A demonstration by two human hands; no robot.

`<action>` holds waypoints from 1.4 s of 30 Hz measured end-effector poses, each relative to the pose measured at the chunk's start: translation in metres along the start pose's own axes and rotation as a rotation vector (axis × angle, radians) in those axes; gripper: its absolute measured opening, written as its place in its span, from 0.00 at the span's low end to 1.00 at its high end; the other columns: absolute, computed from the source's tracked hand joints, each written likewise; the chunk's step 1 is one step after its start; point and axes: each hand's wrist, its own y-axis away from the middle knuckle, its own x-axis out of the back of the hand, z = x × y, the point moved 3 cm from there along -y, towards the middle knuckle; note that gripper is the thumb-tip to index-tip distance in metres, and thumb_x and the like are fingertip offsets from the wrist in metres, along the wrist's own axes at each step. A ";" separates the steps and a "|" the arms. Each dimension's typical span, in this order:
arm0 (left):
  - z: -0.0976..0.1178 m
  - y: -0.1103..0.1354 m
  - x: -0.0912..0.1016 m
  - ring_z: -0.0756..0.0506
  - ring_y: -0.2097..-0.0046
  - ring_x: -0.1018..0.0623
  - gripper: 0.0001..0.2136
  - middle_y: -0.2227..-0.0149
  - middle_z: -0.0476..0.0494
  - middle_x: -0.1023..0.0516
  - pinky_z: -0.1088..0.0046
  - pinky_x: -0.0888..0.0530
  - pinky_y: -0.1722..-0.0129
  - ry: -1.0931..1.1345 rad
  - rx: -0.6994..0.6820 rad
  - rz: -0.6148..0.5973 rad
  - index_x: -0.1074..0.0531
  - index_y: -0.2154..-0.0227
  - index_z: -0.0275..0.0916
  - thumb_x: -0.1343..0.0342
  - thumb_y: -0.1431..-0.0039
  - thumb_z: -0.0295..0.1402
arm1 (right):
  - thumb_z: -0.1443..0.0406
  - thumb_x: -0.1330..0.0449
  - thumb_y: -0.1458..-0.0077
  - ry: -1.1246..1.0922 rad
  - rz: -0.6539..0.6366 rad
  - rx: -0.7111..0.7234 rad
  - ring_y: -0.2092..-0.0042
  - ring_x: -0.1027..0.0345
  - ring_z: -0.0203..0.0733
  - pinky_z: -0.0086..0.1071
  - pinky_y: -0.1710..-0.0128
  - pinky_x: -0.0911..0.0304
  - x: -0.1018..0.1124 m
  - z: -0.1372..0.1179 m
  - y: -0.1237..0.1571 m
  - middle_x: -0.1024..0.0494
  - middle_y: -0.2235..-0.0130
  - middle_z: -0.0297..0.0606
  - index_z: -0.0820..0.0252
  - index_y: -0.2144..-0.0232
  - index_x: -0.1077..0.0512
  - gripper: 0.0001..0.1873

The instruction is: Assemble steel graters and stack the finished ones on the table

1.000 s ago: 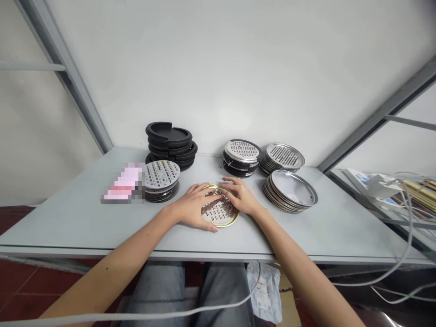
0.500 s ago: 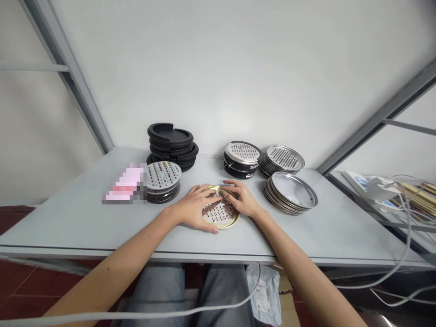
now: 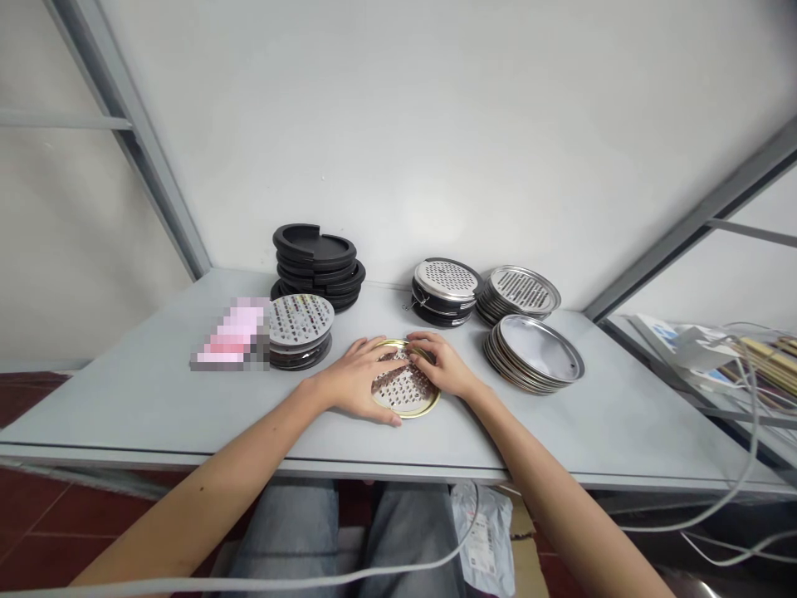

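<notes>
A round gold-rimmed perforated disc (image 3: pixel 406 390) lies flat on the grey table (image 3: pixel 155 390) in front of me. My left hand (image 3: pixel 352 380) rests on its left side, fingers spread over the top and thumb against the near rim. My right hand (image 3: pixel 445 365) sits on its right side with fingers bent over the far rim. Both hands press on the disc from above; neither lifts it.
Left of the disc: a small stack topped by a perforated plate (image 3: pixel 300 319) and a blurred pink patch (image 3: pixel 232 334). Behind stand black round lids (image 3: pixel 316 264), a black-and-steel stack (image 3: pixel 447 291), perforated steel trays (image 3: pixel 520 292) and plain steel plates (image 3: pixel 535 352). Cables (image 3: pixel 740 465) hang right.
The hands and disc have barely moved; my right fingers have curled a little more over the far rim. The view has shifted slightly.
</notes>
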 end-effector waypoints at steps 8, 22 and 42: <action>-0.001 0.000 -0.001 0.31 0.32 0.53 0.47 0.32 0.42 0.48 0.49 0.54 0.35 -0.005 0.004 -0.022 0.45 0.36 0.49 0.38 0.59 0.59 | 0.64 0.46 0.40 -0.007 -0.051 0.072 0.48 0.35 0.47 0.44 0.44 0.41 0.000 -0.007 0.001 0.29 0.49 0.46 0.60 0.58 0.26 0.11; -0.001 0.000 -0.001 0.31 0.32 0.53 0.46 0.33 0.42 0.48 0.49 0.54 0.35 -0.007 0.011 -0.022 0.43 0.37 0.48 0.38 0.59 0.59 | 0.63 0.48 0.39 0.088 -0.061 0.107 0.47 0.35 0.49 0.45 0.44 0.40 0.001 -0.013 0.002 0.29 0.48 0.48 0.61 0.57 0.27 0.13; -0.003 0.000 -0.002 0.30 0.33 0.51 0.48 0.33 0.38 0.46 0.49 0.52 0.36 -0.021 -0.015 -0.010 0.42 0.37 0.45 0.39 0.61 0.61 | 0.68 0.47 0.44 0.091 0.062 0.101 0.49 0.34 0.50 0.47 0.47 0.37 0.003 -0.014 0.008 0.24 0.53 0.44 0.60 0.46 0.35 0.23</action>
